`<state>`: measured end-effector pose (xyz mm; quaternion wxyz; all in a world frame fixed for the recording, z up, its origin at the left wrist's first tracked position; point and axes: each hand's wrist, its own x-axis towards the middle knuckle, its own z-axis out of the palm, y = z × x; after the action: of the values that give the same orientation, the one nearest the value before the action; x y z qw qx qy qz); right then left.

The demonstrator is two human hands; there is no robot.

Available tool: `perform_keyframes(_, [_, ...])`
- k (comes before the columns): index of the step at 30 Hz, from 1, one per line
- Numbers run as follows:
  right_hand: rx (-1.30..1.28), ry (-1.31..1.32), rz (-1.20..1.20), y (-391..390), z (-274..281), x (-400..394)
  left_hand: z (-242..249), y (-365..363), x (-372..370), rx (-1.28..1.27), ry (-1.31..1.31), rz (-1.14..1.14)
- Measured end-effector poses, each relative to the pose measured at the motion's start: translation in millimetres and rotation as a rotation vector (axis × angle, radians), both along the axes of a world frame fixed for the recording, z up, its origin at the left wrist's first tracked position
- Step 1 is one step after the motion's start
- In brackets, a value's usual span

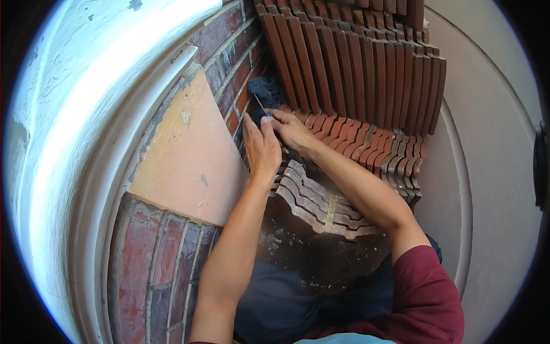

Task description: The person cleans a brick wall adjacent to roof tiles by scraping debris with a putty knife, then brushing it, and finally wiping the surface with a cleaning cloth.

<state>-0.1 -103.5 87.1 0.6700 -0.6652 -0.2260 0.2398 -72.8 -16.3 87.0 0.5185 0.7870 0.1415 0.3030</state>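
My right hand (293, 133) is closed around a small screwdriver (260, 104); its thin metal shaft points up and to the left, and a bit of blue shows at the fingers. Beside it, my left hand (262, 150) lies along the brick wall (230, 69) with fingers stretched out, its thumb close to the blue part. A dark item (259, 121) shows between the two hands, too covered to name. Just beyond the screwdriver's tip is a crumpled dark cloth (264, 90), tucked against the wall.
Stacked roof tiles (366, 74) stand upright to the right, with more tiles (366, 140) below them. A shorter row of weathered tiles (312, 200) sits nearer me. A smooth plaster panel (189, 149) and white moulding (114, 143) line the left; a pale wall (492, 189) closes the right.
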Motion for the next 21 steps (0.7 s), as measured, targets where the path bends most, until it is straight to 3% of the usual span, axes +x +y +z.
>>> perform_keyframes(7, [0.031, 0.017, 0.090, -11, -16, -21, -13, 8, 12, -0.219, -0.140, 0.034])
perform_keyframes(14, [0.017, -0.062, 0.135, -20, -16, -26, -14, 12, 27, -0.744, -0.308, 0.002])
perform_keyframes(21, [-0.049, -0.061, 0.105, -28, -7, -32, 0, 4, 25, -0.792, -0.250, 0.083])
